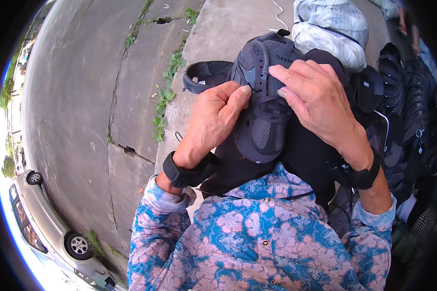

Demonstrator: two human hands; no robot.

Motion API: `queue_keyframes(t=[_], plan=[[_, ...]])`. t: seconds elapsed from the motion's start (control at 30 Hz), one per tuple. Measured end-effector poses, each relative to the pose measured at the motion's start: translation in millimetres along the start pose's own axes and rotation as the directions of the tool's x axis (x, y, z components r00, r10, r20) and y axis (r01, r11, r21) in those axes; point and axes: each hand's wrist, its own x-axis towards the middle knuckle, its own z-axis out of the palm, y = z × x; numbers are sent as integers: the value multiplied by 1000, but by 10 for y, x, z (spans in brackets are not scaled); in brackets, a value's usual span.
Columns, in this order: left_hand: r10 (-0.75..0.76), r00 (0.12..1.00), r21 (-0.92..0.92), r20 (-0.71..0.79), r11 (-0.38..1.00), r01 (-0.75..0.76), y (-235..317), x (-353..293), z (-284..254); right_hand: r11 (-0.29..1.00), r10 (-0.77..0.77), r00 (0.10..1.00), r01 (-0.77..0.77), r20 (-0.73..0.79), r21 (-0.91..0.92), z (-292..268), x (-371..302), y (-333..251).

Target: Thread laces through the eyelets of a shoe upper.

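A dark grey sneaker (264, 131) rests on my lap, toe toward me. Its dark lace (266, 100) crosses the front above the toe. My left hand (218, 111) is closed in a pinch on the lace at the left row of eyelets. On the other side my right hand (320, 97) is curled over the shoe, its thumb and fingers at the lace near the right eyelets; the exact grip is partly hidden. Beyond my left hand lies another dark shoe (206, 75) on the concrete ledge.
White plastic-wrapped bundles (330, 36) stand beyond my right hand. Many dark shoes (415, 111) are piled along the right. Weeds (170, 87) grow by the ledge at left, and a silver car (53, 228) is parked on the pavement. Part of another person (415, 39) shows at far right.
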Motion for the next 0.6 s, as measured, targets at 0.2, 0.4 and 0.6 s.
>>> queue_keyframes(t=[0.2, 0.4, 0.6], plan=[[78, 996, -13, -52, 997, -79, -155, 0, 94, 996, -76, 994, 71, 84, 63, 177, 92, 0], [34, 999, 7, 20, 999, -34, -196, 50, 141, 994, -26, 996, 17, 84, 109, 228, 166, 3], [52, 999, -101, 6, 994, -51, -111, 14, 100, 988, -109, 992, 116, 66, -101, 175, 101, -23]])
